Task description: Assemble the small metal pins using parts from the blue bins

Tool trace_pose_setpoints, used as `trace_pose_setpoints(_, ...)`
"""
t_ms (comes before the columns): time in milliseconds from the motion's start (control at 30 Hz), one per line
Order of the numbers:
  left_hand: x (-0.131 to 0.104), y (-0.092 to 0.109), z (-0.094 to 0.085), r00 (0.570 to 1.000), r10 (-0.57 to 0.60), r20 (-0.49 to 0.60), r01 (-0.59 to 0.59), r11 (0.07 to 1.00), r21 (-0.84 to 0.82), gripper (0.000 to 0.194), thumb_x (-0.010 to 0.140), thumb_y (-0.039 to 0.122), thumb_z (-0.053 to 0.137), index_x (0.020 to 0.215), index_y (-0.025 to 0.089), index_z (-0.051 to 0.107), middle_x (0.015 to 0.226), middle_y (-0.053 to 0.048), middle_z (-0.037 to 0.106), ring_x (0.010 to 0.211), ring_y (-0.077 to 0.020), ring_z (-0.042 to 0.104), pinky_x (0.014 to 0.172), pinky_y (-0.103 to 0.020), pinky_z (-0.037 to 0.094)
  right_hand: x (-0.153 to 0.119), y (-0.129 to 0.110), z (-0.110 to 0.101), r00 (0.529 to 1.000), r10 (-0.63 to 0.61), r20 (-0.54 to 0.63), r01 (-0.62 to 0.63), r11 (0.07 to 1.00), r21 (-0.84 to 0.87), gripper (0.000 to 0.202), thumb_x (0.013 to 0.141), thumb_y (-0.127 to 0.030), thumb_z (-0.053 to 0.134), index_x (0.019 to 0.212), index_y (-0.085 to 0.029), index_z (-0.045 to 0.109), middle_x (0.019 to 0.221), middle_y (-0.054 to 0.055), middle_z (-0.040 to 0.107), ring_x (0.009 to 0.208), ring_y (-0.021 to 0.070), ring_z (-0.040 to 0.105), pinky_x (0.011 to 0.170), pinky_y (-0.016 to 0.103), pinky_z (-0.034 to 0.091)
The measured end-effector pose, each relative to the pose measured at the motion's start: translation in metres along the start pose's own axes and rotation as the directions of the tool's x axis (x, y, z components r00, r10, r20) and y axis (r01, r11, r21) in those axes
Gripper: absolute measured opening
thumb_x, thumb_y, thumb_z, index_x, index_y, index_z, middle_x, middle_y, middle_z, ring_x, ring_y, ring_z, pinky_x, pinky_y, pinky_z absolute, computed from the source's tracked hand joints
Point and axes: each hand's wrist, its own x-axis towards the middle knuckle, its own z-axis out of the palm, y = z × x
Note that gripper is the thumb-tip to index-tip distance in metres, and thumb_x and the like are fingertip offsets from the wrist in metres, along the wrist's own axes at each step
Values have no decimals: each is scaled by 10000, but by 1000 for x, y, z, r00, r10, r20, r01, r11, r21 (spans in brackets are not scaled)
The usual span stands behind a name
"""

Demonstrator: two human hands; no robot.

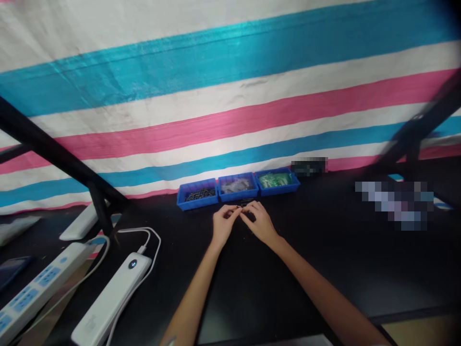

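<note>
My left hand [224, 222] and my right hand [260, 220] meet over the black table, their thumbs and forefingers pinched close together. Something small and dark seems to sit between the fingertips, too small to name. Just behind the hands stand three blue trays in a row. Many dark, thin screw-like pieces fill the left tray [197, 207]. Clear plastic bags or pieces lie in the middle tray [238, 196], and green-and-clear packets in the right tray [279, 192]. A few thin dark pieces [247, 202] rest on the table between the hands and the middle tray.
At left on the table [245, 298] lies a white power bank [111, 298] with a white cable [157, 254]. A white power strip [39, 288] is farther left. Black frame legs [68, 156] slant up at both sides. A striped sheet [230, 110] hangs behind.
</note>
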Motion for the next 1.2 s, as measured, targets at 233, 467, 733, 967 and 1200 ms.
trace_pose_setpoints(233, 7, 3, -13, 995, -97, 13, 98, 994, -39, 263, 654, 343, 663, 836, 154, 683, 728, -31, 639, 557, -89, 495, 546, -213, 403, 2, 1, -1, 997, 49, -63, -43, 994, 104, 95, 816, -236, 472, 844, -211, 560, 836, 32, 537, 729, 153, 505, 715, 297, 420)
trace_pose_setpoints(467, 25, -4, -50, 939, -168, -301, 113, 975, -191, 395, 626, 361, 673, 953, 141, 661, 881, -74, 661, 573, -74, 538, 474, -183, 358, 3, 9, 5, 989, 120, -91, -107, 985, 133, 143, 784, -189, 451, 856, -204, 574, 810, 31, 547, 675, 142, 507, 656, 281, 425)
trace_pose_setpoints(733, 35, -5, -78, 888, -128, -442, 54, 983, -176, 473, 620, 363, 680, 1026, 125, 633, 994, -116, 653, 536, -60, 543, 460, -181, 357, 2, 9, 4, 991, 125, -39, -120, 987, 107, 151, 774, -194, 456, 802, -205, 604, 814, 39, 557, 691, 153, 523, 664, 294, 436)
trace_pose_setpoints(967, 32, -4, -70, 946, -93, -309, 64, 993, -101, 584, 644, 354, 673, 1167, 131, 538, 977, -117, 650, 629, -118, 605, 472, -190, 387, 2, 11, 5, 992, 116, -38, -114, 991, 63, 148, 762, -175, 470, 801, -205, 610, 829, 41, 567, 718, 162, 529, 708, 313, 421)
trace_pose_setpoints(1200, 18, 0, -33, 967, 137, -216, -106, 983, 150, 303, 749, 337, 557, 991, 167, 625, 1025, -89, 584, 651, -99, 550, 512, -200, 404, 1, 18, 7, 981, 185, -62, -191, 975, -110, 166, 748, -219, 521, 870, -233, 632, 896, 40, 588, 837, 209, 511, 742, 354, 359)
